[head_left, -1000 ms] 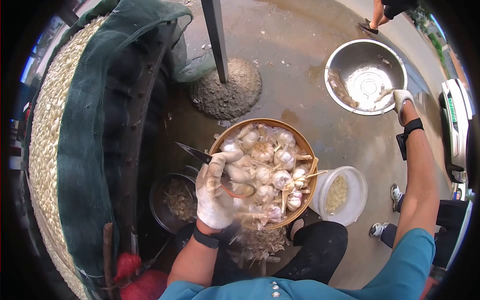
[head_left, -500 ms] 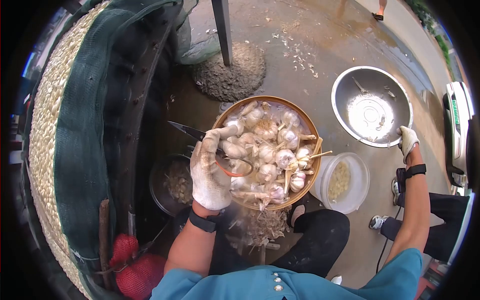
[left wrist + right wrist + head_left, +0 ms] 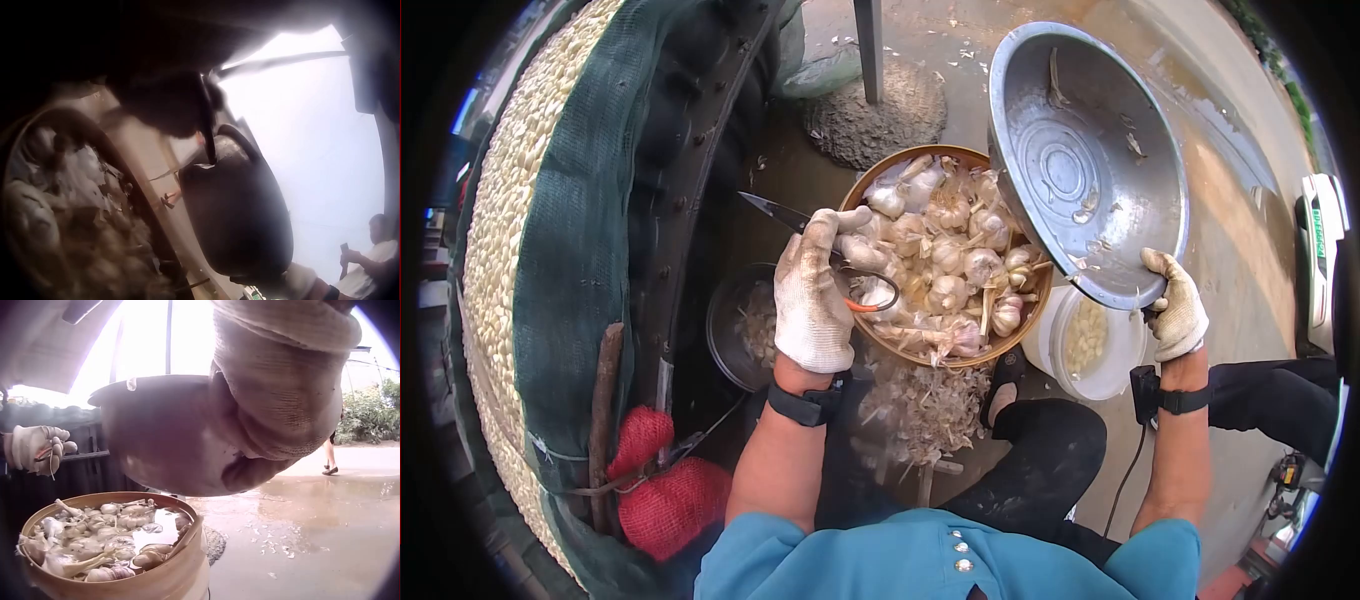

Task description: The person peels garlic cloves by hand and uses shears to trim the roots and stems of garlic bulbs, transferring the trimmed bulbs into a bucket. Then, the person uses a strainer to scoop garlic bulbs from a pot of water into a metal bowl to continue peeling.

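The gloved right hand grips the near rim of a steel basin, which hangs tilted above the ground at the right edge of a round container of garlic bulbs. Some bits of skin cling inside the basin. Over the container's left side, the gloved left hand holds scissors, blades pointing left and orange-lined handle loop near the palm. In the right wrist view the basin is above the container's rim, and the left hand shows behind at the left.
A white bucket with pale cloves stands right of the container, a metal pot to its left. Peelings lie between the legs. Green netting runs along the left, with red mesh bags below. A post rises beyond.
The right hand has lifted the basin off the ground and brought it left and nearer, tilting it beside the garlic. The left hand still holds the scissors over the container.
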`<action>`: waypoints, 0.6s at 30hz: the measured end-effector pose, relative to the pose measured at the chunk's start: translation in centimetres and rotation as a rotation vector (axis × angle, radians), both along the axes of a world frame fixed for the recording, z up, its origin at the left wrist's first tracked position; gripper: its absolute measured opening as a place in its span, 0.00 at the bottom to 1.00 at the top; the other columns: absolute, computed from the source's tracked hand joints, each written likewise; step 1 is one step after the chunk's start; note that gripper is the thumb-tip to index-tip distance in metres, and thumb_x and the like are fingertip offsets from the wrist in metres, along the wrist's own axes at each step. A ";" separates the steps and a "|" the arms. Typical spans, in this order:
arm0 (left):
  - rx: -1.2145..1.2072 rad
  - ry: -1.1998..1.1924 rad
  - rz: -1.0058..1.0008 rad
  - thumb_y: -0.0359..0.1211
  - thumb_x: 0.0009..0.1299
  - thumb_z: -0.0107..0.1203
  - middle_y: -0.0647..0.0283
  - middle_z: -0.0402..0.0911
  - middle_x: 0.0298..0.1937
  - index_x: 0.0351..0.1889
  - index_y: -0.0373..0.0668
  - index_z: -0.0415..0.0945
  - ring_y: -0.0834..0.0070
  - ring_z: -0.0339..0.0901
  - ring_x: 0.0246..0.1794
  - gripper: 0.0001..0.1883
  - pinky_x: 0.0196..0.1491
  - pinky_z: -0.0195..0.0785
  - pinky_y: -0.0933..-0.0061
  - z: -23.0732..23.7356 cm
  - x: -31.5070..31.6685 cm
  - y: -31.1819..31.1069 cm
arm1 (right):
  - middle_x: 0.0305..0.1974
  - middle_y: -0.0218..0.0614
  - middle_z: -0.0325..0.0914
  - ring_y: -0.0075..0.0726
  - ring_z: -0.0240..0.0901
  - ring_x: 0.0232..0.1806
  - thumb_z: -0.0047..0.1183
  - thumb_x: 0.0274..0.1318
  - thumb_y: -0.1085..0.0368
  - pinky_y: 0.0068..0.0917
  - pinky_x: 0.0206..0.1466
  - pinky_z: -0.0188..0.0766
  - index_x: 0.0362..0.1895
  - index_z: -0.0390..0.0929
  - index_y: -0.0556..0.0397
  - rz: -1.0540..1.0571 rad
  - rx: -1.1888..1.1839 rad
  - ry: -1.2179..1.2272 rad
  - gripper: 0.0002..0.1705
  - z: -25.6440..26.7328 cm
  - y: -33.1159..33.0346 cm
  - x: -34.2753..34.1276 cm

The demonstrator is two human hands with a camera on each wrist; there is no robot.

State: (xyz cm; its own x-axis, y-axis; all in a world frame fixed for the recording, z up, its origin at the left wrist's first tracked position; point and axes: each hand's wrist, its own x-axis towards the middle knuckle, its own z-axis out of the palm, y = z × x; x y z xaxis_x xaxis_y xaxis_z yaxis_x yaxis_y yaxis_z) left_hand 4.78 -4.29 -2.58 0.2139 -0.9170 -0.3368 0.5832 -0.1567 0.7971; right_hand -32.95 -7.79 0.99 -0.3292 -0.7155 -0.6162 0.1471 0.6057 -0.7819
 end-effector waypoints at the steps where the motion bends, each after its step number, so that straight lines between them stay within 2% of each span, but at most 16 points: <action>1: 0.006 0.001 0.000 0.44 0.73 0.48 0.66 0.75 0.26 0.48 0.31 0.74 0.78 0.75 0.29 0.22 0.34 0.71 0.79 0.3 0.0 0.3 | 0.17 0.18 0.66 0.13 0.48 0.09 0.55 0.56 0.59 0.14 0.11 0.42 0.31 0.75 0.46 0.026 -0.004 0.013 0.07 -0.4 0.1 1.1; 3: 0.063 -0.099 -0.109 0.48 0.73 0.49 0.66 0.75 0.26 0.53 0.31 0.72 0.79 0.75 0.28 0.26 0.31 0.72 0.79 0.7 -0.1 0.7 | 0.17 0.19 0.67 0.12 0.49 0.10 0.56 0.54 0.56 0.12 0.12 0.42 0.30 0.75 0.46 0.076 -0.054 0.058 0.09 -0.1 0.6 4.0; 4: 0.023 -0.086 -0.141 0.51 0.72 0.49 0.67 0.75 0.26 0.56 0.32 0.70 0.80 0.74 0.28 0.29 0.29 0.73 0.78 0.3 0.2 1.0 | 0.18 0.20 0.67 0.12 0.53 0.12 0.55 0.54 0.57 0.13 0.14 0.45 0.30 0.76 0.47 0.129 -0.066 0.033 0.09 -0.1 0.6 4.8; 8: 0.014 0.005 -0.151 0.51 0.72 0.48 0.67 0.75 0.26 0.55 0.33 0.70 0.80 0.74 0.27 0.28 0.29 0.73 0.78 0.2 0.4 1.7 | 0.20 0.21 0.69 0.14 0.60 0.16 0.54 0.54 0.58 0.15 0.17 0.50 0.31 0.76 0.51 0.237 -0.157 0.073 0.10 -0.6 0.6 7.7; 11: 0.007 -0.137 -0.062 0.47 0.75 0.45 0.66 0.71 0.24 0.57 0.26 0.66 0.76 0.73 0.27 0.28 0.33 0.73 0.72 0.2 1.2 1.7 | 0.20 0.21 0.70 0.14 0.62 0.17 0.54 0.54 0.59 0.15 0.17 0.52 0.31 0.76 0.52 0.295 -0.153 0.119 0.10 -1.2 0.9 8.9; 13: -0.003 -0.093 -0.008 0.44 0.75 0.45 0.67 0.72 0.23 0.56 0.28 0.68 0.77 0.73 0.27 0.25 0.35 0.73 0.73 0.5 1.7 2.1 | 0.20 0.22 0.70 0.15 0.62 0.17 0.54 0.55 0.59 0.15 0.17 0.53 0.32 0.76 0.52 0.345 -0.131 0.109 0.09 -1.7 1.2 9.1; 15: -0.036 -0.227 0.106 0.42 0.75 0.46 0.67 0.73 0.24 0.56 0.29 0.69 0.78 0.73 0.28 0.23 0.36 0.72 0.74 -0.5 2.8 2.2 | 0.21 0.22 0.70 0.15 0.61 0.17 0.55 0.54 0.59 0.15 0.17 0.53 0.33 0.75 0.52 0.286 -0.091 0.048 0.10 -2.5 2.0 9.4; 18: -0.004 -0.245 0.123 0.42 0.75 0.45 0.67 0.73 0.23 0.54 0.32 0.71 0.79 0.73 0.28 0.21 0.35 0.71 0.75 0.2 2.8 2.8 | 0.22 0.22 0.70 0.15 0.63 0.19 0.55 0.53 0.59 0.15 0.18 0.54 0.35 0.75 0.51 0.292 -0.068 0.062 0.10 -3.7 3.1 9.1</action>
